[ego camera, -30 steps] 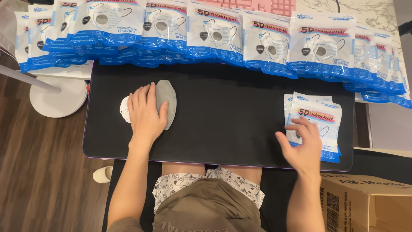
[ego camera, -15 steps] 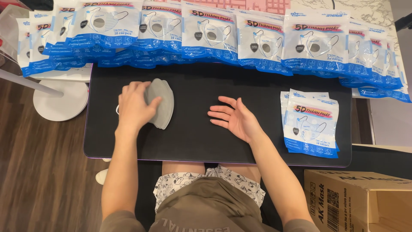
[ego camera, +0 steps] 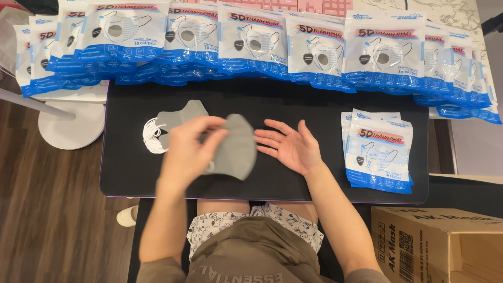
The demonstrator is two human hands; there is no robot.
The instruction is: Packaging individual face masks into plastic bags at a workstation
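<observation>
At frame centre the left hand [ego camera: 186, 144] lifts one grey mask [ego camera: 237, 147] in pinching fingers off the small grey stack [ego camera: 181, 116] on the black counter [ego camera: 293, 102], the right hand [ego camera: 293, 147] waiting palm-up and slack beside it, so this looks like a hand-over needing a steady pass rightward.

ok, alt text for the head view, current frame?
Seen from above, a seated person's left hand lifts a grey face mask off a small stack of masks on a black mat, while the right hand lies open, palm up. Blue-and-white packets sit at right, with more rows along the far edge.
</observation>
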